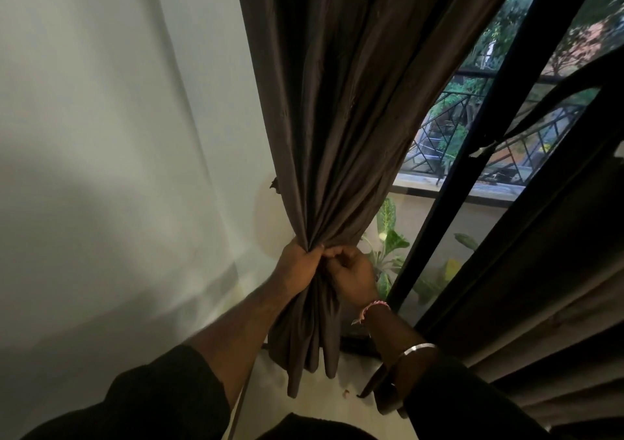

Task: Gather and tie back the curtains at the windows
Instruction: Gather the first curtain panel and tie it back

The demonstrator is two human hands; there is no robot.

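Observation:
A dark brown curtain (341, 101) hangs down the middle of the view, bunched into a tight neck near the bottom. My left hand (297, 265) is closed around that neck from the left. My right hand (353, 275) grips the same bunch from the right, fingers curled into the folds, touching the left hand. Below the hands the curtain's tail (305, 348) hangs loose to the floor. A small dark hook or tie end (274, 182) sticks out at the curtain's left edge on the wall. No tie-back band is visible in either hand.
A pale wall (118, 135) fills the left. The black window frame (486, 135) runs diagonally on the right, with a balcony railing (449, 135) and leafy plants (391, 237) outside. A second dark curtain (540, 287) hangs at far right. Light floor (337, 406) lies below.

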